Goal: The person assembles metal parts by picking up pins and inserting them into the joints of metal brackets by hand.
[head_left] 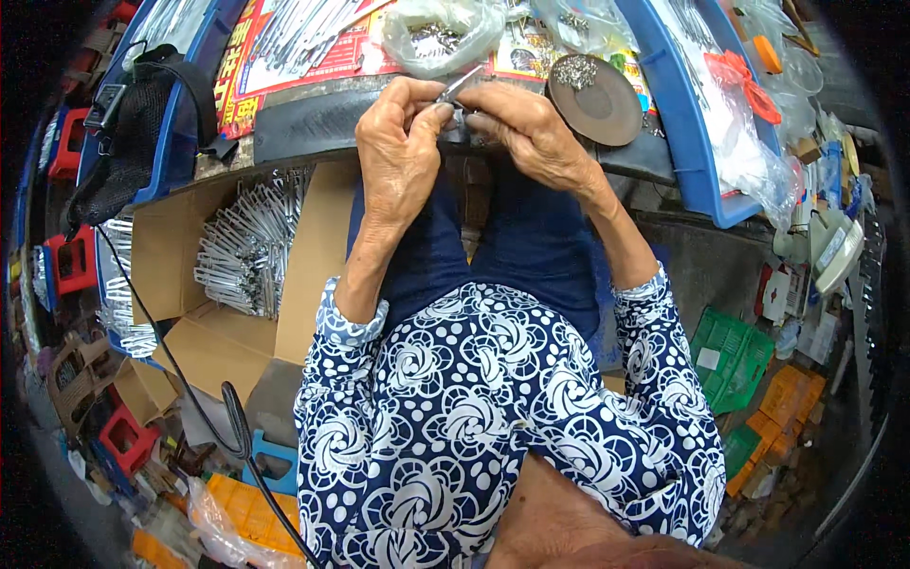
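Now, left of the brown dish (614, 121), I see the left hand (403, 133) pinching a slim metal piece (460, 84) between thumb and fingers; the right hand (534, 133), nearer the dish, has its fingers bunched alongside, though whether they grip anything I cannot tell.

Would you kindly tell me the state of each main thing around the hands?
Left hand, pinching a slim metal piece
Right hand, fingers bent, grip unclear
Cardboard box, open, metal strips inside
Round dish, holding small metal parts
Plastic bag, open, small parts inside
Right blue tray, open-topped, clear plastic inside
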